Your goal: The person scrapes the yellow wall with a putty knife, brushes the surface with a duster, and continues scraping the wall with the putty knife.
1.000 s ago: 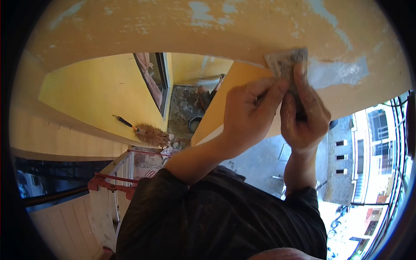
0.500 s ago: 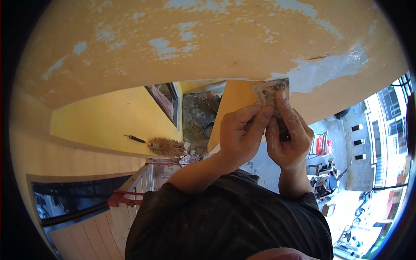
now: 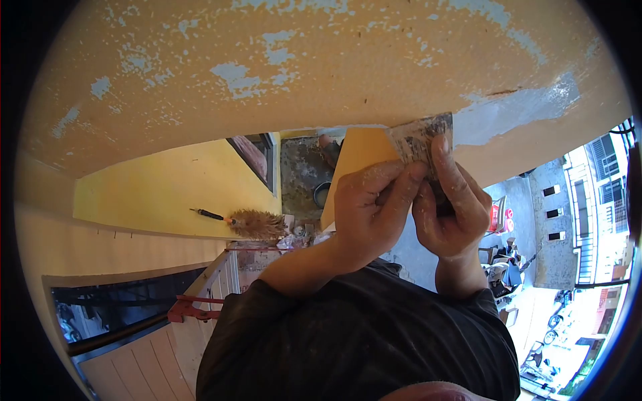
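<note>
A flat, putty-smeared scraper (image 3: 421, 137) is held up between both hands, its far edge at the lower edge of the orange ceiling surface (image 3: 314, 87). My left hand (image 3: 374, 207) pinches the scraper's near side with thumb and fingers. My right hand (image 3: 453, 207) grips it too, one finger stretched along its face. White residue marks the fingers. Right of the scraper lies a smooth grey-white putty patch (image 3: 521, 113). Pale bare spots are scattered over the surface to the left.
A feather duster (image 3: 257, 224) rests by the yellow wall (image 3: 154, 190) at left. Below it are a red metal bracket (image 3: 194, 308) and a ladder-like frame. A dark bucket (image 3: 322, 195) stands far below. Red items and piled objects lie at the right, with motorcycles beyond.
The view has shifted slightly against the ceiling. Both hands still hold the scraper, which is now tilted a little differently and shows more of its face.
</note>
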A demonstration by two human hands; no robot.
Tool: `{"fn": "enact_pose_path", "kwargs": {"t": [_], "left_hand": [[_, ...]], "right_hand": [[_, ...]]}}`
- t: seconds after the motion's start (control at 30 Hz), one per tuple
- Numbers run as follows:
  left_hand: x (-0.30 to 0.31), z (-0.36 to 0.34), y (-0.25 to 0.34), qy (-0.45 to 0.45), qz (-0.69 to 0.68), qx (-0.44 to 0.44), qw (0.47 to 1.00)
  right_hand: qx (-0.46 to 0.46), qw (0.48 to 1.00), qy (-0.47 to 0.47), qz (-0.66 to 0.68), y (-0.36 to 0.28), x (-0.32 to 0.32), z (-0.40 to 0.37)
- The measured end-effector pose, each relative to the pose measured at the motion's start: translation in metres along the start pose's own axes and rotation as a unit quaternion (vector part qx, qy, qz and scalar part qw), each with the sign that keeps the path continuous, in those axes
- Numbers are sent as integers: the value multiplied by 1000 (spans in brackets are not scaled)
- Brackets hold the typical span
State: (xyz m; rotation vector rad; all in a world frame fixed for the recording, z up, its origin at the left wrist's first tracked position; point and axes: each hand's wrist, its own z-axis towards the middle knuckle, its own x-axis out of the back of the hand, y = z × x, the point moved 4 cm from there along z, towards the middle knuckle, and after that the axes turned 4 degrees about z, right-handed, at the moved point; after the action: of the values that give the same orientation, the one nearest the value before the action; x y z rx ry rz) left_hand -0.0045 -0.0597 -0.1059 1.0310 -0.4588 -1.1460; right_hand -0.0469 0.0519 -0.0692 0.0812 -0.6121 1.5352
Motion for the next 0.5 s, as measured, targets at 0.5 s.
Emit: {"fn": "enact_pose_path", "kwargs": {"t": [0.5], "left_hand": [[-9, -5, -6, -23, -54, 50, 997]], "right_hand": [[-42, 998, -33, 20, -2, 13, 3]]}}
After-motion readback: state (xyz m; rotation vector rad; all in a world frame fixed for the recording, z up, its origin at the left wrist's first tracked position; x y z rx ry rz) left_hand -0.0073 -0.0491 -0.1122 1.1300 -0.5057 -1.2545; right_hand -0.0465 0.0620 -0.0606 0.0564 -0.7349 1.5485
